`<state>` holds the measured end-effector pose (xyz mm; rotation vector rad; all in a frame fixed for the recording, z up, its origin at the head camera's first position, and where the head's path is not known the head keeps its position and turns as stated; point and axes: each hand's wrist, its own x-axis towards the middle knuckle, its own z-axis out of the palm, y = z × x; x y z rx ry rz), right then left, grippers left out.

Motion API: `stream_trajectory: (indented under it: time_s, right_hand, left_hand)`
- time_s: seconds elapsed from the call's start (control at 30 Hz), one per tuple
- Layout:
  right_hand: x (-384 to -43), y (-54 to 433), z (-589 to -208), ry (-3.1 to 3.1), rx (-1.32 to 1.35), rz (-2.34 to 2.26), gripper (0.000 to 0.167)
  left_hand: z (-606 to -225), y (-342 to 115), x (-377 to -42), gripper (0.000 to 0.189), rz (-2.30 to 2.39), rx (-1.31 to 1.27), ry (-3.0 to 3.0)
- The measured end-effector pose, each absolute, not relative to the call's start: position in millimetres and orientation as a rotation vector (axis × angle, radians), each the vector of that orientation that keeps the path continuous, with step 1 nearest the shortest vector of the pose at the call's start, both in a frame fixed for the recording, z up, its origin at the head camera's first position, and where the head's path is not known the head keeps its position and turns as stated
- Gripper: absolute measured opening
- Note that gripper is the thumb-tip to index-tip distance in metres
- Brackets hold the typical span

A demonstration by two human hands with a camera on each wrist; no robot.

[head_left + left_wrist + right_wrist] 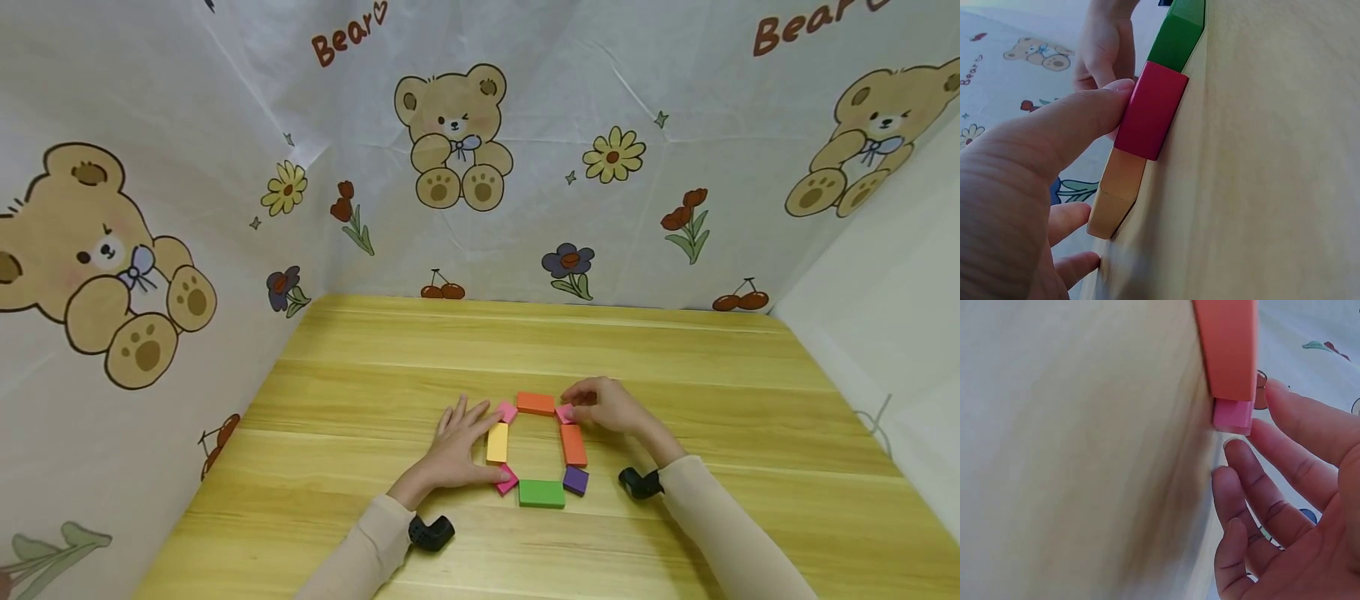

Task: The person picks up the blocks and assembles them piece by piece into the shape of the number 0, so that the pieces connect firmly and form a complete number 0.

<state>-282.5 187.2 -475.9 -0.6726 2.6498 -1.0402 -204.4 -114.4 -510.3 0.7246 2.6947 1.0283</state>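
Small wooden blocks form a ring on the table. My left hand (452, 450) spreads its fingers over the ring's left side. Its thumb touches the magenta block (1151, 111) at the lower left, and its index fingertip reaches the pink block (507, 412) at the upper left. Between these lies a yellow block (497, 443). At the upper right, my right hand (606, 406) has its bent fingers beside another pink block (1233, 415). In the right wrist view the index fingertip meets that block's edge, while the thumb stands a little off it.
An orange block (536, 404) makes the ring's far side, another orange block (573, 446) its right side. A green block (542, 493) lies nearest me, beside a purple block (576, 481). Bear-printed cloth (525, 233) hangs around the wooden table (360, 350).
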Motion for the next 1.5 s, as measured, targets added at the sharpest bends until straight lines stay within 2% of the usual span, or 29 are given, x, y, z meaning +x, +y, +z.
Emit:
stream_trajectory:
  time_s: [0.4, 0.87, 1.5]
  right_hand:
    - [-281.0, 162.1, -461.8, 2.791, -0.823, -0.858, 0.028]
    - [-284.7, 151.5, -469.6, 2.774, -0.777, -0.765, 0.032]
    - [-286.1, 148.5, -469.9, 2.78, -0.746, -0.771, 0.03]
  left_hand:
    - [-512.1, -114.5, -204.6, 0.094, 1.044, 0.731, 2.694]
    - [-511.2, -113.7, -205.1, 0.094, 1.029, 0.74, 2.694]
    - [-510.7, -114.6, -204.7, 0.095, 1.034, 0.731, 2.693]
